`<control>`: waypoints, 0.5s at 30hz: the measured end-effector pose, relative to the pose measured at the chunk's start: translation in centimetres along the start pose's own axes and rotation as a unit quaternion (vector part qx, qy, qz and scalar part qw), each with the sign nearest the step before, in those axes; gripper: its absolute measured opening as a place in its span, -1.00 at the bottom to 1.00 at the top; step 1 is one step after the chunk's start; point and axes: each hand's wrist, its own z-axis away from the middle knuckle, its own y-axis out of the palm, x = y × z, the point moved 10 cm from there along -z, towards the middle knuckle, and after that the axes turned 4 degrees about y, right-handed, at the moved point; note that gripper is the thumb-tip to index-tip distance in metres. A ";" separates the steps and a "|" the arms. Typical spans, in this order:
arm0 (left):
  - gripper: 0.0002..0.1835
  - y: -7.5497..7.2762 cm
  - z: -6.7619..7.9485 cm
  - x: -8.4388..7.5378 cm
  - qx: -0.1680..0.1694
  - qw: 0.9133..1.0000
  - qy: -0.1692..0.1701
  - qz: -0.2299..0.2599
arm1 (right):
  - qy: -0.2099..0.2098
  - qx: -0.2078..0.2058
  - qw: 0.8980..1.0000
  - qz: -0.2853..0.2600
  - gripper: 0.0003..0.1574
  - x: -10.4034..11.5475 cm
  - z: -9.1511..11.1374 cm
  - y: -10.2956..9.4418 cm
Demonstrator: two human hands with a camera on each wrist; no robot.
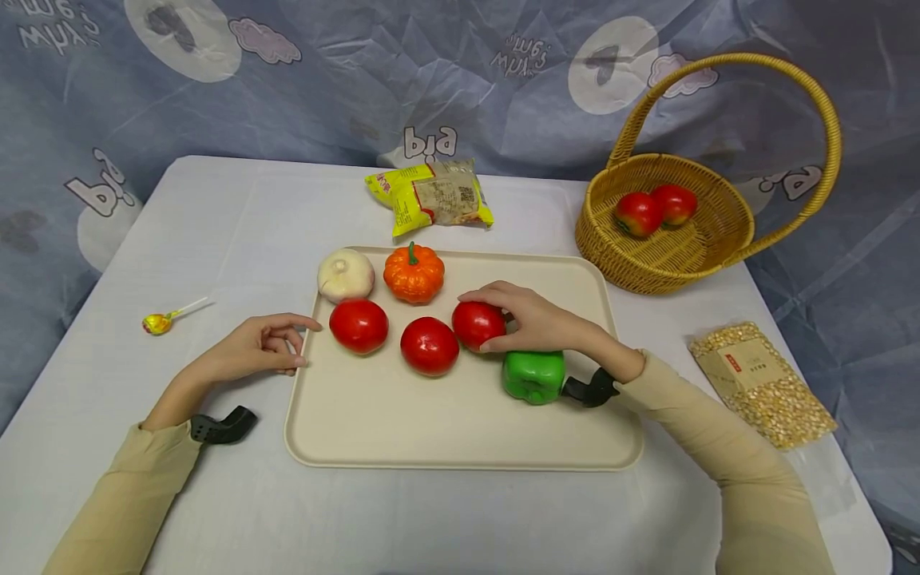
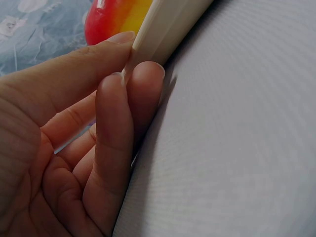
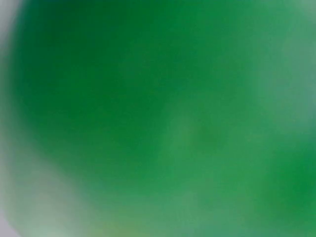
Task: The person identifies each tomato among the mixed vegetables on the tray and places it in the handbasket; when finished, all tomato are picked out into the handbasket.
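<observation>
In the head view my right hand (image 1: 532, 318) grips a red tomato (image 1: 477, 326) on the beige tray (image 1: 460, 435), thumb on the near side and fingers over the far side. Just under that wrist lies a green bell pepper (image 1: 533, 377), whose blurred green surface (image 3: 148, 108) fills the right wrist view. My left hand (image 1: 262, 347) is at the tray's left edge; the left wrist view has its fingertips pinching the rim (image 2: 160, 32). Two more tomatoes, one in the middle (image 1: 430, 346) and one at left (image 1: 358, 327), sit on the tray beside a garlic bulb (image 1: 346, 276) and an orange pumpkin (image 1: 414, 274).
A wicker basket (image 1: 625, 267) holding two tomatoes (image 1: 638, 214) stands at the back right. Yellow snack packets (image 1: 442, 196) lie behind the tray. There is a bag of corn kernels (image 1: 762, 383) at right and a lollipop (image 1: 158, 323) at left.
</observation>
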 end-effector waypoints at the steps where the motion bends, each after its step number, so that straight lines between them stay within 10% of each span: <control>1: -0.43 0.0 0.0 0.0 0.000 1.000 0.000 0.000 | 0.002 -0.004 1.000 -0.001 -0.20 -0.1 0.1 -0.2; 15: -0.42 0.0 0.0 -0.1 0.000 1.000 -0.001 0.000 | -0.015 -0.081 0.997 -0.010 -0.19 0.2 1.3 -2.7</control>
